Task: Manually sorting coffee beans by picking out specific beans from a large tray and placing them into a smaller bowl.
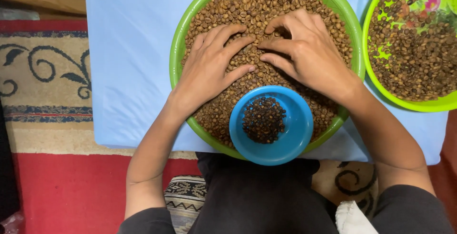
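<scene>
Two hands are lying on a heap of light brown coffee beans (285, 1) in the big green bowl (177, 48). That bowl is sitting on a pale blue cloth (128, 63). The left hand (209, 67) is lying flat on the beans in the left half of the big green bowl, with its fingers a little spread, holding nothing. The right hand (309, 53) is in the right half, and its fingers are curling down to pick at the beans; whether a bean is pinched, I cannot tell. A small blue bowl (297, 120) is sitting on the beans at the near edge of the big green bowl, with darker beans (263, 119) inside. Another green bowl (428, 104), with beans too, is standing just right of the big green bowl.

To do this well, the hands should be spreading the beans thin, so each one is showing, and picking slowly, one bean at a time, without bumping the small blue bowl
</scene>
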